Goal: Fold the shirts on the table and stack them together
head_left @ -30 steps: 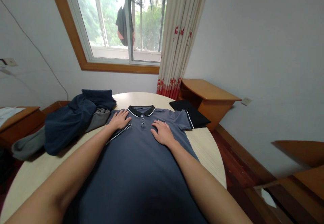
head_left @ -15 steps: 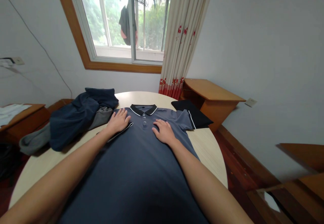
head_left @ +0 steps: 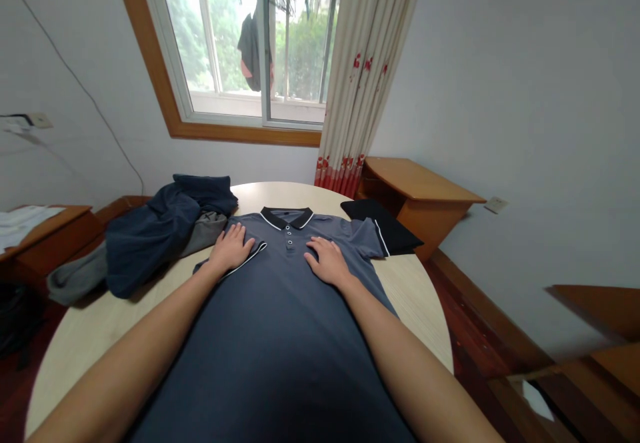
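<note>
A dark grey-blue polo shirt [head_left: 280, 309] lies front side up across the round table, its black, white-edged collar [head_left: 287, 217] at the far end. My left hand [head_left: 233, 249] rests open on the shirt's left sleeve area, fingers spread, beside a white-trimmed sleeve edge that lies folded inward over the body. My right hand [head_left: 327, 259] lies open and flat on the chest, right of the buttons. The right sleeve [head_left: 369, 237] is spread outward. Neither hand grips the cloth. The shirt's lower part runs out of view toward me.
On the pale round table [head_left: 417, 309], a heap of navy and grey clothes [head_left: 155, 233] sits at left. A black folded cloth [head_left: 383, 226] lies at the far right, near a wooden desk [head_left: 423, 183]. Behind are a window [head_left: 245, 49] and a curtain [head_left: 373, 63].
My left hand has slid slightly down and left over the sleeve, with its fingers drawn closer together. My right hand stays on the chest. The view has shifted a little.
</note>
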`<state>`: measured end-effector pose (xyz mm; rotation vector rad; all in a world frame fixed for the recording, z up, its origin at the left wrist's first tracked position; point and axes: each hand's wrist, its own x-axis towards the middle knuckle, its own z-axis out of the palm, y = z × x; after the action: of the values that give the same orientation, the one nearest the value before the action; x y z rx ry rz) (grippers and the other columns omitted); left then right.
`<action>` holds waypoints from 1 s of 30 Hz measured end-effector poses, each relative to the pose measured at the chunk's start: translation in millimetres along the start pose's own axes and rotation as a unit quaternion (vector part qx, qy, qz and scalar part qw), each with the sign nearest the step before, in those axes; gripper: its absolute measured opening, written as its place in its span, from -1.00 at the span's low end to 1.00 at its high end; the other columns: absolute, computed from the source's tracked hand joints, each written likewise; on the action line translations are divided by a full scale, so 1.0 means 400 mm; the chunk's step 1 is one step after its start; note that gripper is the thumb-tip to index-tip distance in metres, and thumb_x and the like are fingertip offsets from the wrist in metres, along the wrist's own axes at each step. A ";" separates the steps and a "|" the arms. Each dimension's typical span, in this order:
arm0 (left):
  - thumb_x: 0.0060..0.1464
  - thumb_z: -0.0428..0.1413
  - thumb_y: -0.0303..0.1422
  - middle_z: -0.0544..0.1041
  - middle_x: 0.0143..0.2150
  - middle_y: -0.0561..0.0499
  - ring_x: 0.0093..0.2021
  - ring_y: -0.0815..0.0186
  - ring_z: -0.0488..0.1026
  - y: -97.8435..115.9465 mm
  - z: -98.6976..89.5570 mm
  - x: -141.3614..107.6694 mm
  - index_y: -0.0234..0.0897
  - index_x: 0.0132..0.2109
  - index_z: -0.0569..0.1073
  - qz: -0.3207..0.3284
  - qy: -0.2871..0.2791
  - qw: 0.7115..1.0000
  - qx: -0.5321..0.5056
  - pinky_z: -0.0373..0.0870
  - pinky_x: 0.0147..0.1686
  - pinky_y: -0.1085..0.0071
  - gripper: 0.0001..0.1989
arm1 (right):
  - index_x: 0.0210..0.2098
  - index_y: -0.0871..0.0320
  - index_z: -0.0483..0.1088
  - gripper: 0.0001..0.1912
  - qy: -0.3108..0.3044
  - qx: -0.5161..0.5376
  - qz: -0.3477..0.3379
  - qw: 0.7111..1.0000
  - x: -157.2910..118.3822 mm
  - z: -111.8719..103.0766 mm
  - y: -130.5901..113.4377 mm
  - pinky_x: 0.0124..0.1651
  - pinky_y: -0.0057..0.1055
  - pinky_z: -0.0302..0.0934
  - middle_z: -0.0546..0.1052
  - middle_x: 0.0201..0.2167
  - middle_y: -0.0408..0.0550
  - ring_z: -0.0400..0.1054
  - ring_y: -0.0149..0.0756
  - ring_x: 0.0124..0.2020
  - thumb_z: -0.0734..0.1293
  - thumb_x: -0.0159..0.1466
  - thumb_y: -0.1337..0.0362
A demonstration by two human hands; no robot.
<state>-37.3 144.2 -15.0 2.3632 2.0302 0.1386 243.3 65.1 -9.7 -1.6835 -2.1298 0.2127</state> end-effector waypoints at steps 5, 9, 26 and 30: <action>0.36 -0.25 -0.12 0.12 0.46 -0.21 0.47 0.08 0.02 -0.013 0.010 -0.011 -0.50 0.39 0.22 0.008 0.035 0.998 -0.048 -0.03 0.41 0.08 -0.34 | 0.09 0.14 0.47 -0.62 0.148 -0.044 0.085 0.984 0.006 -0.070 0.076 0.38 -0.08 -0.09 0.41 0.24 0.10 0.22 -0.11 0.28 0.22 0.38 0.14; 0.37 -0.25 -0.17 0.43 0.30 -0.14 0.33 0.14 0.31 -0.015 -0.006 -0.033 -0.36 0.24 0.45 0.023 0.132 0.985 -0.110 0.17 0.33 0.20 -0.43 | 0.15 0.16 0.45 -0.55 0.203 -0.101 0.275 0.934 -0.017 -0.143 0.195 0.32 0.12 -0.04 0.38 0.24 0.22 0.20 0.10 0.28 0.25 0.34 0.12; 0.34 -0.19 -0.14 0.34 0.36 -0.14 0.39 0.11 0.22 -0.029 0.017 -0.023 -0.37 0.24 0.46 0.075 0.078 0.992 -0.059 0.12 0.36 0.21 -0.43 | 0.16 0.23 0.45 -0.49 0.182 0.038 0.010 0.983 -0.026 -0.182 0.176 0.33 -0.17 0.11 0.39 0.26 0.15 0.26 -0.08 0.27 0.26 0.27 0.20; 0.33 -0.18 -0.13 0.33 0.37 -0.10 0.39 0.15 0.21 -0.026 0.017 -0.025 -0.31 0.25 0.45 0.067 0.075 0.994 -0.050 0.10 0.37 0.23 -0.44 | 0.04 0.09 0.56 -0.61 -0.014 0.063 -0.067 0.996 -0.039 -0.171 0.108 0.26 -0.14 0.20 0.52 0.14 0.02 0.38 -0.05 0.17 0.32 0.27 0.16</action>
<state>-48.6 136.1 -22.9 2.4933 1.8727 0.4218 312.9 52.3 32.6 -1.4697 -2.1911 0.3257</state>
